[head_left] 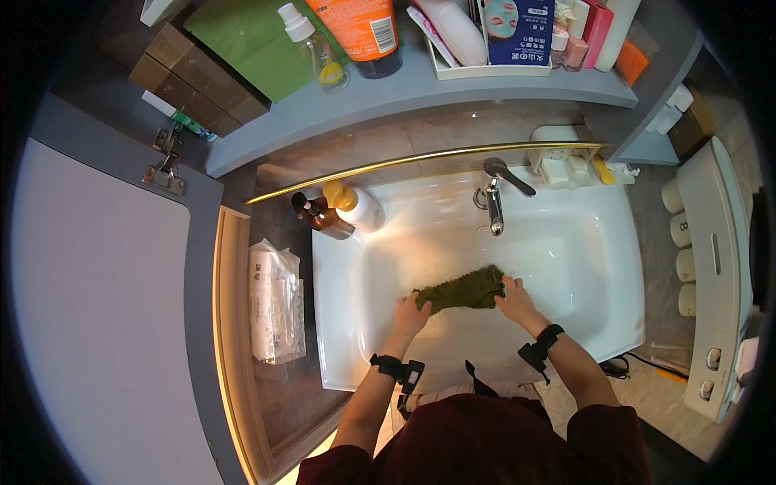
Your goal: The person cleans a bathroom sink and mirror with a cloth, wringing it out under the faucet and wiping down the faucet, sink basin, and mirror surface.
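A dark green cloth (461,291), ribbed or crinkled along its upper edge, stretches sideways over the basin of a white sink (594,242). Its left end is pinched in my left hand (411,315), and my right hand (517,299) grips the other end. Whether the cloth touches the basin floor I cannot tell. Just behind it, the chrome faucet (495,214) points toward me with its lever tilted right. No water stream is visible from the spout. Black straps with small devices circle both my wrists.
Two pump bottles (356,206) stand on the sink's back left corner. A gold rail (428,154) crosses behind the faucet, below a shelf (412,101) of toiletries. At left are an open cabinet door (97,283) and a plastic-wrapped pack (275,303). A cup holder (715,275) is at right.
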A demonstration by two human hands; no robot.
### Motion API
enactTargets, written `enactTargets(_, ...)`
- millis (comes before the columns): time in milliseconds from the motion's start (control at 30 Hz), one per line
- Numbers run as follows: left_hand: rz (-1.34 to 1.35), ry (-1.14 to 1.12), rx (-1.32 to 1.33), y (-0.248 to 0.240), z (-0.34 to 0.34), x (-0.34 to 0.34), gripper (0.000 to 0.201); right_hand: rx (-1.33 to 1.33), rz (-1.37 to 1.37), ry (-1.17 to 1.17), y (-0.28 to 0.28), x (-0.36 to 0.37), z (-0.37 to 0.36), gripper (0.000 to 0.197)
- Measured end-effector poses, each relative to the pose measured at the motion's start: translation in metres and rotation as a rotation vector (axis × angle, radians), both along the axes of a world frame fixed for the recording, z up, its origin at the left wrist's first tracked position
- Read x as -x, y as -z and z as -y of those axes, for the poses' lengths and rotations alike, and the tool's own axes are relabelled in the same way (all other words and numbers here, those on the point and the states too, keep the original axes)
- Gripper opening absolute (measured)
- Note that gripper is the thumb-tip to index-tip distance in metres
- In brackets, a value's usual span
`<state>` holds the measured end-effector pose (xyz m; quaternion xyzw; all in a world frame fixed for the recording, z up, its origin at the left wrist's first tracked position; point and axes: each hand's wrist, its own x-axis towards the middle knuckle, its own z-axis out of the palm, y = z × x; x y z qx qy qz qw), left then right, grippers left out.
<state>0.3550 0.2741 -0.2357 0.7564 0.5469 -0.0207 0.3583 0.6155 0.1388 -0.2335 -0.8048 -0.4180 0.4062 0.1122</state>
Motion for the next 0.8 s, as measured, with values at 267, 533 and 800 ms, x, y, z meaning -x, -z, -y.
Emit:
enactTargets(267, -0.144, 0.483, -0.242, 0.021, 0.018, -0.05, 0.079, -0.129, 0.335, -0.427, 0.008, 0.037, -0.023, 0.087)
enactTargets(533, -0.286, 0.503, -0.281, 0.07, 0.033, -0.043, 0.091, -0.108, 0.41, -0.469, 0.061, 0.029, -0.025, 0.101)
enactTargets(800, -0.209, 0.449, -0.456, 0.099, 0.025, -0.039, 0.05, -0.139, 0.475, -0.472, 0.062, 0.032, -0.031, 0.092)
